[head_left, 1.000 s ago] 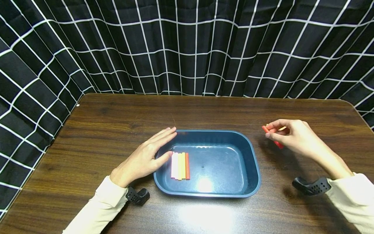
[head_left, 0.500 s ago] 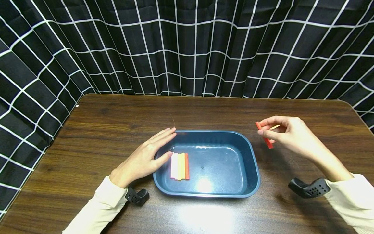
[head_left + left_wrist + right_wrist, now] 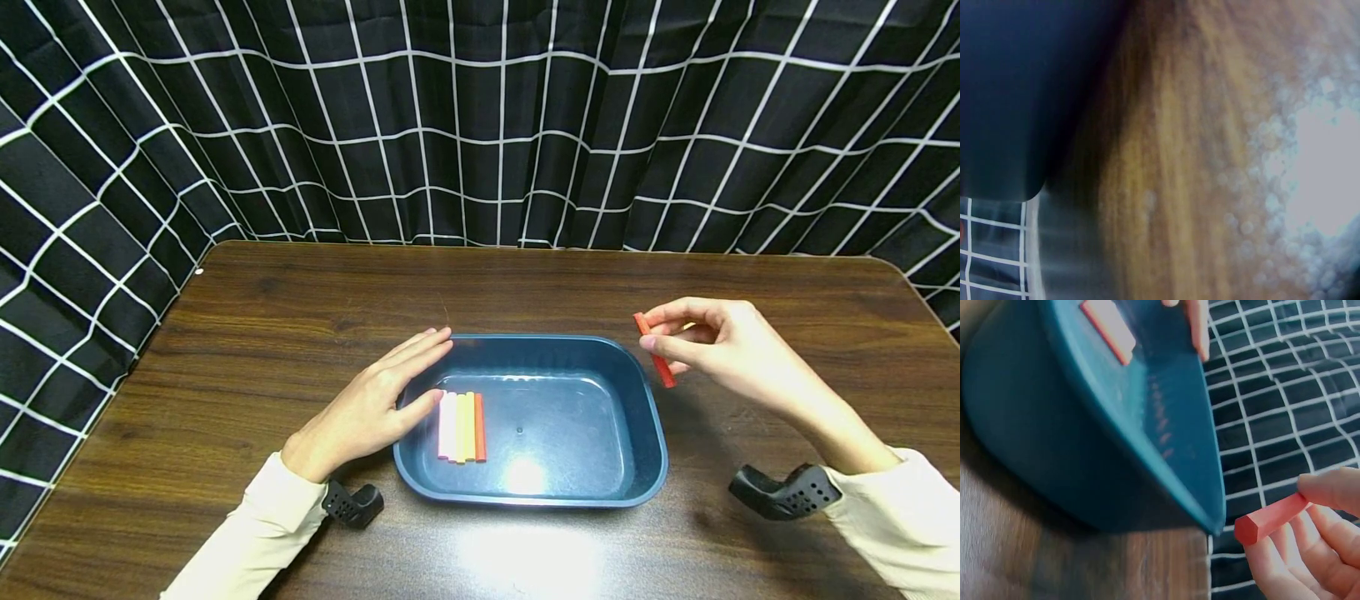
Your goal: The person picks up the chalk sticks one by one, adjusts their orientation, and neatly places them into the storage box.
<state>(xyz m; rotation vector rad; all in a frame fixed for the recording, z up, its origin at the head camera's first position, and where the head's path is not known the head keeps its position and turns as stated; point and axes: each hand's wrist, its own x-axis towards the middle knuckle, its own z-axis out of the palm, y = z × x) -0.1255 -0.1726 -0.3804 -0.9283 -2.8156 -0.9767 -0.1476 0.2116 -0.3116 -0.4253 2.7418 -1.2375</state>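
Observation:
At the right of the head view, my right hand (image 3: 727,342) pinches a red six-sided stick (image 3: 655,350) between thumb and fingers. In the right wrist view the red stick (image 3: 1270,517) shows one flat end, just off the corner of the blue plastic tub (image 3: 1029,450). My left hand (image 3: 367,408) lies with straight fingers over the left rim of the tub (image 3: 652,467). Inside, against the left side, several sticks lie in a row: pale pink ones (image 3: 447,427), yellow ones (image 3: 466,427) and an orange-red one (image 3: 480,427).
The tub stands on a dark wood table (image 3: 225,375). Behind the table hangs a black curtain with white grid lines (image 3: 480,125). Black wrist mounts (image 3: 783,492) sit below both sleeves. The left wrist view is mostly blurred wood grain.
My right hand has lifted the red stick and carried it leftward to near the tub's right rim. My left hand and the sticks in the tub stay in place.

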